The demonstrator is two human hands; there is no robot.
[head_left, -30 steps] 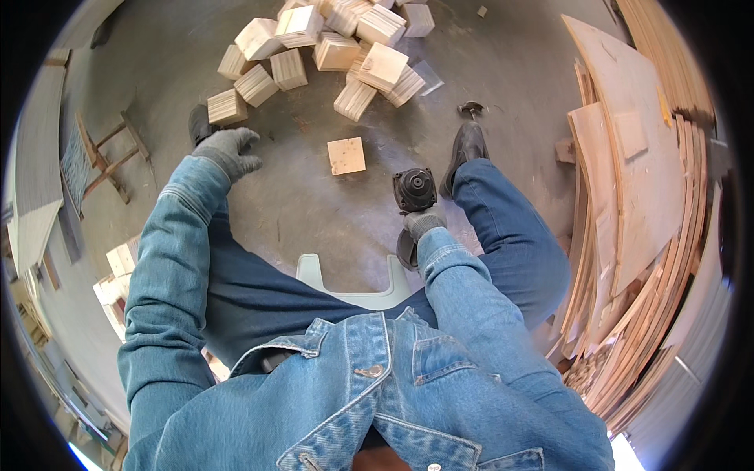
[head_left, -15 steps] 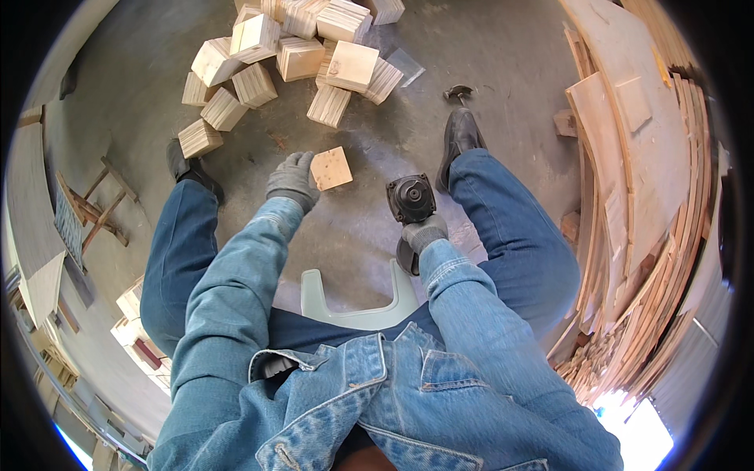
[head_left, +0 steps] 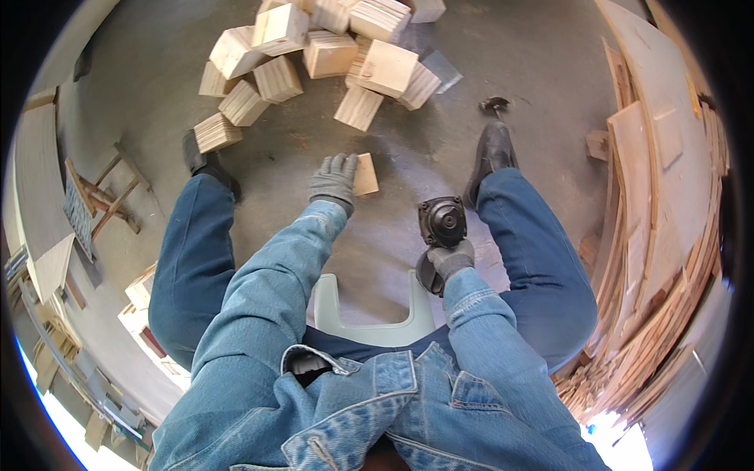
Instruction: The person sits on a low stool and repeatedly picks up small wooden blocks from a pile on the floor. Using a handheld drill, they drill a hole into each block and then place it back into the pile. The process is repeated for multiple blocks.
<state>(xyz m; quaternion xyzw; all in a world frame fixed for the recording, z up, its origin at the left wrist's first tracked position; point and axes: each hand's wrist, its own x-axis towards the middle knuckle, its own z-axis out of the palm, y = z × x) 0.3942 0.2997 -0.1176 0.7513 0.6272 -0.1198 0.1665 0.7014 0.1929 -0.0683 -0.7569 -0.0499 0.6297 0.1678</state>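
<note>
One wooden block [head_left: 367, 176] lay above the frame's centre, partly hidden by the left hand [head_left: 333, 180], whose grip I could not tell, and with the right hand [head_left: 453, 257] clenched around a power tool [head_left: 442, 222], I feared a one-sided push could skid the block.

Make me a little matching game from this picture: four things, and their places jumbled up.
1. Black power tool
2. Left hand
3. Heap of wood blocks
4. Wooden boards

A. Along the picture's right side
B. Partly hiding a lone block
C. At the picture's top
D. In the right hand

Pairs: 1-D, 2-B, 3-C, 4-A
</note>
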